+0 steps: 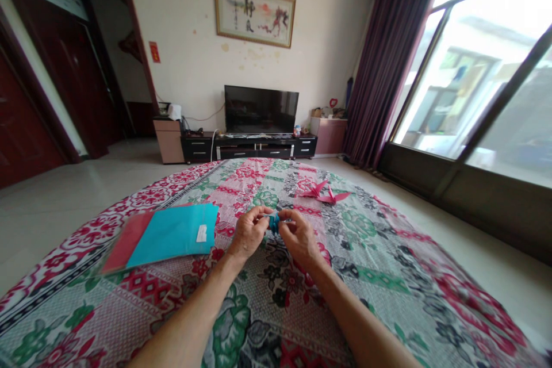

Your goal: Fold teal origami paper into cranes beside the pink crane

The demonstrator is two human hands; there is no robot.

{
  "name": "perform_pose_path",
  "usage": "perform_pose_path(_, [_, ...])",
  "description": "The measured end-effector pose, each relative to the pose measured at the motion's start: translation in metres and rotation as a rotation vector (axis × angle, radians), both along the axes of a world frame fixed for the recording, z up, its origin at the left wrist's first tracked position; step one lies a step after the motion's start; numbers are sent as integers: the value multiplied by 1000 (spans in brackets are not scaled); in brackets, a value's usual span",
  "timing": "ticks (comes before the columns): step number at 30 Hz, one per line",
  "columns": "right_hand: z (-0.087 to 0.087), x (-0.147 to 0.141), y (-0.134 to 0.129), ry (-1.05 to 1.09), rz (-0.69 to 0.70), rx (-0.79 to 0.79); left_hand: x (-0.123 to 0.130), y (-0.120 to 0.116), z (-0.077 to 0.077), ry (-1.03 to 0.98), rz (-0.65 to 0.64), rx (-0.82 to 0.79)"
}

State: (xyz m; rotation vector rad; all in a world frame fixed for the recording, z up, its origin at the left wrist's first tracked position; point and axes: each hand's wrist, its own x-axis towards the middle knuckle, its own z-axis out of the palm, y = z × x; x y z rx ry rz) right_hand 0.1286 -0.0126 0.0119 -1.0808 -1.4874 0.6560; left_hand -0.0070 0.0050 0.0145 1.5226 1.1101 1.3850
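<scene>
A small piece of folded blue paper [274,223] is held between my two hands, a little above the patterned tablecloth. My left hand [250,231] pinches its left side with thumb and fingertips. On the other side, my right hand [299,236] grips it the same way. My fingers cover much of the paper, so its exact shape is hard to make out. Beyond my right hand lie two pink origami cranes [331,195] close together. Blue and red paper sheets [172,236] in a clear plastic sleeve rest to the left of my left hand.
A round table with a floral tablecloth [241,322] spreads beneath my arms. Past its far edge a television [261,110] stands on a low black cabinet [198,149]. A dark curtain [379,57] and large windows are at the right; doors are at the left.
</scene>
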Motion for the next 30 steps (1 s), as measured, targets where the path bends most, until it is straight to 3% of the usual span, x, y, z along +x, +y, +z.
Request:
perform_pose_path(6, [-1, 0, 1, 31, 18, -29, 0, 0, 1, -68, 8, -110])
perform_pose_path(13, [-5, 3, 3, 93, 22, -97, 1, -8, 12, -80, 12, -201])
perform_pose_path(23, [-6, 4, 4, 85, -2, -88, -3, 2, -1, 120, -1, -57])
perform_pose_path(30, [-3, 4, 3, 169, 24, -87, -5, -2, 7, 60, 1, -148])
